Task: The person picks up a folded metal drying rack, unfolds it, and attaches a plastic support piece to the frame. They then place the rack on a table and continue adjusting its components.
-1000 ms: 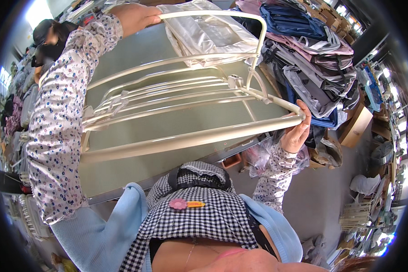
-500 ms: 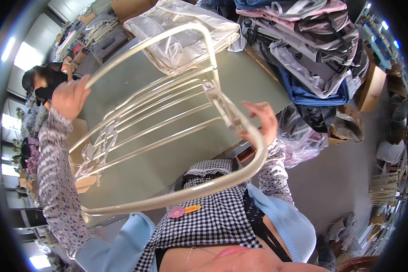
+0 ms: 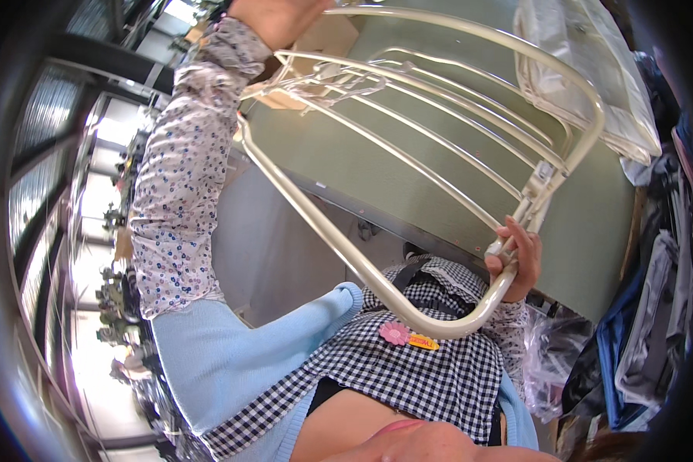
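Both my hands grip the cream metal tube rack (image 3: 431,146): left hand (image 3: 273,17) high at its far end, right hand (image 3: 516,266) near my chest.

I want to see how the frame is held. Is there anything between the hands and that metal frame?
Nothing visible. The right hand wraps straight around the metal frame near its lower bend, and the left hand touches its top edge directly. Both are bare, with no cloth or bag between.

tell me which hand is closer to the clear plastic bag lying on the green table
Right. The right hand grips the metal frame at its near corner, below the plastic bag. The left hand holds the frame's far side, well off to the bag's left.
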A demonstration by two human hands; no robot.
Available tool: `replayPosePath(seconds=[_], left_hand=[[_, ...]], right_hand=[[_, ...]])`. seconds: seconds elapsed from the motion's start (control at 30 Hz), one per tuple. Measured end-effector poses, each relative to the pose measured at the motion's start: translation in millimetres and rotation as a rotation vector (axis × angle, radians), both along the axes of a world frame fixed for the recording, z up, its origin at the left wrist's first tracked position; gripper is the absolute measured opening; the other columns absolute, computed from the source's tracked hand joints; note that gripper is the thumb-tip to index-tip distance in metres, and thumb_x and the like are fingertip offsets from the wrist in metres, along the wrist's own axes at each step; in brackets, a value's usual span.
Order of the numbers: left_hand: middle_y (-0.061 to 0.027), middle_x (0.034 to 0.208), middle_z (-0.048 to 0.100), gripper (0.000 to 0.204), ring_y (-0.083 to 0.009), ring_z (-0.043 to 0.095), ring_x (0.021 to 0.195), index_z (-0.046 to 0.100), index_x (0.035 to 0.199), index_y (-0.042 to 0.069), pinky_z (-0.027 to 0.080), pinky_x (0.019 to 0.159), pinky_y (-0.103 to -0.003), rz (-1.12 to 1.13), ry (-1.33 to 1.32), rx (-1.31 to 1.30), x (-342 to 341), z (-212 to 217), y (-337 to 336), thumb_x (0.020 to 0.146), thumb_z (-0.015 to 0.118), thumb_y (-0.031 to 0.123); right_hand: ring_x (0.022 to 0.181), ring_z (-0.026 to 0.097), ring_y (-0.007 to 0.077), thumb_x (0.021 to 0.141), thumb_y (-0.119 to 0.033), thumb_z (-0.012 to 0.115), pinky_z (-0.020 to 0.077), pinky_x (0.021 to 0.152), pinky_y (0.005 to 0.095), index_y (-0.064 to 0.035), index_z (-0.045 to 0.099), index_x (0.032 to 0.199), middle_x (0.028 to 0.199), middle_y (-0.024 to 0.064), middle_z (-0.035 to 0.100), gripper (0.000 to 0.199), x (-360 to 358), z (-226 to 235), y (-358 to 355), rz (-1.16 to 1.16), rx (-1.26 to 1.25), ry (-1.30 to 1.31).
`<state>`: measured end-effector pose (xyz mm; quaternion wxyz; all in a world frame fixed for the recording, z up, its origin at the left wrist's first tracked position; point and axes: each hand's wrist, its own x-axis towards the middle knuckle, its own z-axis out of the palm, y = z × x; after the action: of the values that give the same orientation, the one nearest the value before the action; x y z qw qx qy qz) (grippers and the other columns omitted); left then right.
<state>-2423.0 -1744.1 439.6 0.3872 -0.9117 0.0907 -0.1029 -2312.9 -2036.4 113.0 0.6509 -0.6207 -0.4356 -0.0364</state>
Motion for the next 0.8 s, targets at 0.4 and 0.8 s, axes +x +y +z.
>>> replayPosePath(seconds=[0.4,0.8], left_hand=[[-0.0081,0.083,0.065,0.025,-0.0199,0.064,0.071,0.068,0.102,0.012,0.05,0.066,-0.032,0.718,-0.938,-0.367,-269.0,-28.1,105.3,0.089,0.06,0.032],[-0.0093,0.099,0.069,0.035,-0.0183,0.065,0.091,0.064,0.111,0.007,0.05,0.083,-0.031,0.836,-0.813,-1.009,-260.6,-94.3,175.2,0.089,0.059,0.035]], right_hand=[[0.078,0.055,0.015,0.089,-0.051,0.059,0.0439,0.073,0.0268,0.0036,0.057,0.119,0.091,0.0099,0.063,0.062,23.6,9.5,-13.5,0.013,0.127,0.23],[0.085,0.055,0.0176,0.096,-0.021,0.046,0.0456,0.08,0.0314,0.0045,0.05,0.127,0.105,0.0152,0.059,0.04,88.2,-17.3,-138.4,-0.257,0.112,0.187]])
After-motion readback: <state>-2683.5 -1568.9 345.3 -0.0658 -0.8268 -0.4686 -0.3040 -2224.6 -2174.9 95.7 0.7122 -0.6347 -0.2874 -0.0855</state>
